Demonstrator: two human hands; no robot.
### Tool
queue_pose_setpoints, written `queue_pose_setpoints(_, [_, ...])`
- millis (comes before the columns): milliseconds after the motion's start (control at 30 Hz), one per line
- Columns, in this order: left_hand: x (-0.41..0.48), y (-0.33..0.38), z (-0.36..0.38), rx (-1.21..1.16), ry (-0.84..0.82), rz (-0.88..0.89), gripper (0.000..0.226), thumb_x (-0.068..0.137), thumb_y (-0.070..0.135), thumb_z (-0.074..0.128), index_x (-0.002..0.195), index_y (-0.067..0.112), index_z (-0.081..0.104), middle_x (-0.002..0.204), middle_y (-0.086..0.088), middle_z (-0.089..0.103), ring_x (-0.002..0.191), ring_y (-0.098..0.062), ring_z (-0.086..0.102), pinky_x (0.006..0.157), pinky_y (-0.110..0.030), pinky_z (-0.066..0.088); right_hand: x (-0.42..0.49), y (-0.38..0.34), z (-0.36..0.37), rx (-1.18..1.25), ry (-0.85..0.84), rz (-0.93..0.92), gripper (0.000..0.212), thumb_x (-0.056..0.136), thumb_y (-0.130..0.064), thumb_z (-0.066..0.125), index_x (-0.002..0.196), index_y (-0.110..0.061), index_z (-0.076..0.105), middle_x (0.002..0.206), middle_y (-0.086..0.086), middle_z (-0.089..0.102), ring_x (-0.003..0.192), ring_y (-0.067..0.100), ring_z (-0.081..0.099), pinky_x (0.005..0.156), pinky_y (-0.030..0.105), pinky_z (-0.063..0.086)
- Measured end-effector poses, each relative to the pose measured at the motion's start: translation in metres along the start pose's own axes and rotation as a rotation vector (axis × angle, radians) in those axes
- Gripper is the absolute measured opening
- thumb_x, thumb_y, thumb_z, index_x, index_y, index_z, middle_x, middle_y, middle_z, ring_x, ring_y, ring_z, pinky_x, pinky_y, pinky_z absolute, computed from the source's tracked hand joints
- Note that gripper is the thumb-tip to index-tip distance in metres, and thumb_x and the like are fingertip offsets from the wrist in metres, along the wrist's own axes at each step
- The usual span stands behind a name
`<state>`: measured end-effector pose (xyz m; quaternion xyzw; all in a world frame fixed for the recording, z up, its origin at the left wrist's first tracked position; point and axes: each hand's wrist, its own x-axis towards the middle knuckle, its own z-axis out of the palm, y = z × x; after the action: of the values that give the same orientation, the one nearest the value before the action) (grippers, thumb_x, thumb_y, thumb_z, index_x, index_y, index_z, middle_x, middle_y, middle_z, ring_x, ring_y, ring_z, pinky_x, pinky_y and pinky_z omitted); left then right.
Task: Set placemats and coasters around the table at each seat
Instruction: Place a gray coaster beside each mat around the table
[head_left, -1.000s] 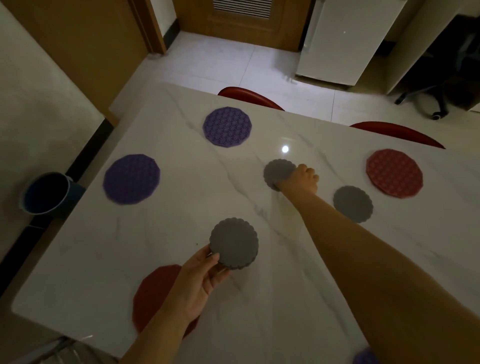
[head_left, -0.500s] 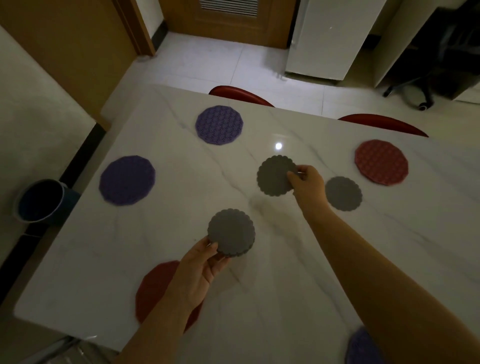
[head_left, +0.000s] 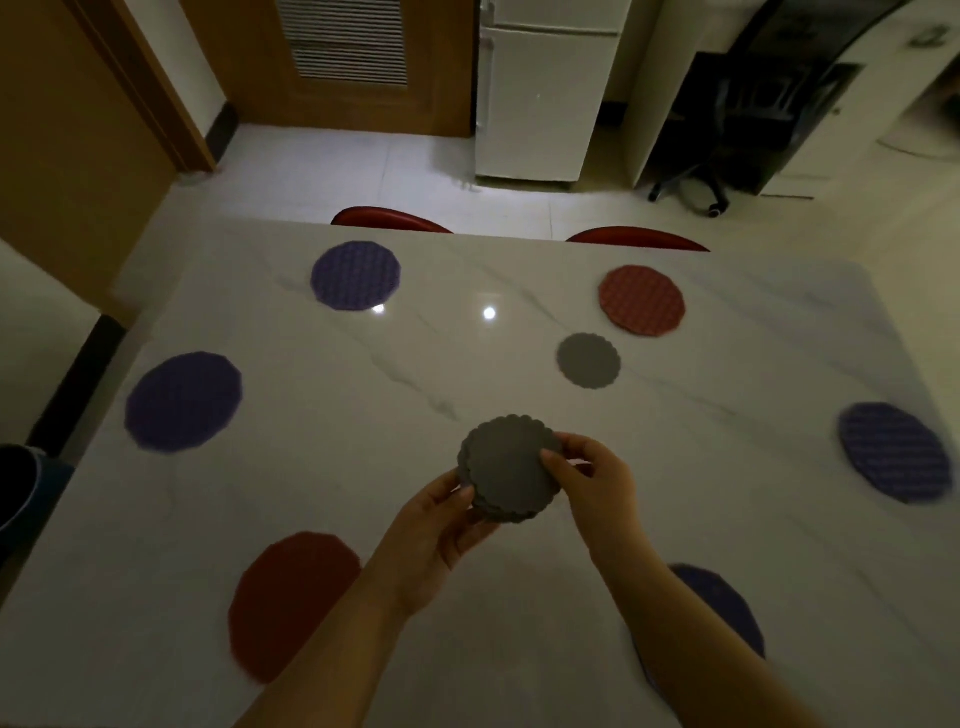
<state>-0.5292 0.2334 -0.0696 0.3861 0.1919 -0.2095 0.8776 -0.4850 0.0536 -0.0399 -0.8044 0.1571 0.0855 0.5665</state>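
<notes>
The room is dim and the edges of the mats are smeared by blur, so their woven patterns are hard to read. A purple mat (head_left: 722, 608) at the near right is mostly hidden behind the right forearm, and a dark red mat (head_left: 291, 603) at the near left is partly covered by the left forearm. Only the curved tops of two red chairs (head_left: 389, 219) show past the far edge of the marble table (head_left: 363, 426), and a dark bucket (head_left: 15, 483) is cut off at the left border. How many coasters make up the grey stack (head_left: 511, 467) cannot be told; only layered scalloped edges show at its lower rim. The left hand (head_left: 436, 525) cradles the stack from below and the left, fingers curled under it and thumb on its rim. The right hand (head_left: 592, 483) pinches its right edge, thumb on top, fingers behind. The stack is held above the middle of the table. A single grey coaster (head_left: 589, 360) lies flat just beside the far red mat (head_left: 641, 300). Three more purple mats lie at the far left (head_left: 356, 275), left side (head_left: 183, 400) and right side (head_left: 896, 452).
</notes>
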Motion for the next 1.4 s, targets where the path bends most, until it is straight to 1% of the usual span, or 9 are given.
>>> queue_pose_setpoints(133, [-0.001, -0.017, 0.021, 0.02, -0.037, -0.066, 0.043, 0.083, 0.015, 0.064, 0.126, 0.013, 0.059, 0.124, -0.014, 0.066, 0.112, -0.033, 0.064, 0.081, -0.031, 0.056, -0.015, 0.014, -0.022, 0.023, 0.049, 0.019, 0.029, 0.087, -0.024, 0.063, 0.116, -0.018, 0.062, 0.104, -0.003, 0.067, 0.09, 0.012, 0.065, 0.077, 0.031, 0.058])
queue_pose_setpoints(233, [-0.003, -0.026, 0.033, 0.042, -0.07, -0.094, 0.041, 0.083, 0.016, 0.063, 0.124, 0.014, 0.061, 0.124, -0.015, 0.066, 0.112, -0.033, 0.064, 0.082, -0.031, 0.056, -0.025, 0.023, -0.037, -0.016, 0.076, 0.015, 0.036, 0.088, -0.023, 0.062, 0.123, -0.017, 0.06, 0.11, 0.002, 0.066, 0.089, 0.015, 0.065, 0.081, 0.039, 0.058])
queue_pose_setpoints(567, [-0.001, -0.039, 0.056, 0.153, -0.056, -0.068, 0.038, 0.084, 0.016, 0.062, 0.123, 0.012, 0.062, 0.12, -0.012, 0.069, 0.11, -0.03, 0.065, 0.082, -0.028, 0.056, -0.025, 0.038, -0.061, -0.136, 0.096, -0.058, 0.04, 0.089, -0.029, 0.06, 0.128, -0.019, 0.056, 0.118, -0.001, 0.061, 0.092, 0.018, 0.062, 0.081, 0.031, 0.055])
queue_pose_setpoints(700, [0.011, -0.037, 0.057, 0.175, -0.001, -0.028, 0.037, 0.085, 0.013, 0.059, 0.122, 0.011, 0.061, 0.115, -0.011, 0.071, 0.106, -0.028, 0.067, 0.079, -0.027, 0.057, 0.007, 0.035, -0.067, -0.152, 0.096, -0.047, 0.034, 0.091, -0.036, 0.056, 0.122, -0.024, 0.058, 0.112, -0.006, 0.063, 0.083, 0.001, 0.056, 0.069, 0.016, 0.044])
queue_pose_setpoints(867, [0.029, -0.031, 0.057, 0.186, 0.009, 0.021, 0.035, 0.089, 0.012, 0.054, 0.123, 0.015, 0.061, 0.118, -0.007, 0.07, 0.108, -0.027, 0.066, 0.08, -0.027, 0.057, 0.098, 0.023, -0.076, -0.264, 0.148, -0.007, 0.039, 0.089, -0.038, 0.057, 0.122, -0.019, 0.055, 0.117, 0.0, 0.061, 0.093, 0.009, 0.052, 0.079, 0.026, 0.042])
queue_pose_setpoints(1000, [0.044, -0.028, 0.058, 0.165, 0.021, 0.028, 0.04, 0.083, 0.016, 0.059, 0.122, 0.017, 0.061, 0.119, -0.007, 0.07, 0.109, -0.027, 0.066, 0.079, -0.027, 0.057, 0.162, 0.022, -0.071, -0.393, 0.075, 0.061, 0.045, 0.088, -0.031, 0.059, 0.128, -0.013, 0.051, 0.124, 0.009, 0.058, 0.106, 0.023, 0.056, 0.086, 0.035, 0.048])
queue_pose_setpoints(1100, [0.058, -0.027, 0.056, 0.157, 0.043, 0.034, 0.04, 0.084, 0.015, 0.057, 0.124, 0.016, 0.06, 0.121, -0.008, 0.069, 0.11, -0.028, 0.065, 0.081, -0.027, 0.057, 0.189, 0.028, -0.061, -0.578, 0.014, 0.091, 0.049, 0.087, -0.029, 0.056, 0.132, -0.011, 0.046, 0.13, 0.014, 0.051, 0.116, 0.031, 0.048, 0.096, 0.043, 0.043])
queue_pose_setpoints(1267, [0.077, -0.022, 0.052, 0.129, 0.076, 0.034, 0.04, 0.087, 0.013, 0.054, 0.127, 0.013, 0.058, 0.123, -0.008, 0.068, 0.113, -0.027, 0.064, 0.082, -0.028, 0.056, 0.21, 0.032, -0.044, -0.761, 0.007, 0.132, 0.069, 0.08, -0.043, 0.064, 0.134, -0.009, 0.037, 0.13, 0.014, 0.043, 0.118, 0.032, 0.041, 0.097, 0.043, 0.039])
queue_pose_setpoints(1400, [0.085, -0.018, 0.049, 0.124, 0.083, 0.036, 0.042, 0.087, 0.014, 0.055, 0.129, 0.011, 0.056, 0.124, -0.008, 0.067, 0.114, -0.027, 0.063, 0.083, -0.029, 0.056, 0.221, 0.028, -0.039, -0.767, 0.037, 0.175, 0.071, 0.074, -0.035, 0.07, 0.13, -0.007, 0.037, 0.126, 0.013, 0.042, 0.115, 0.031, 0.041, 0.097, 0.04, 0.038])
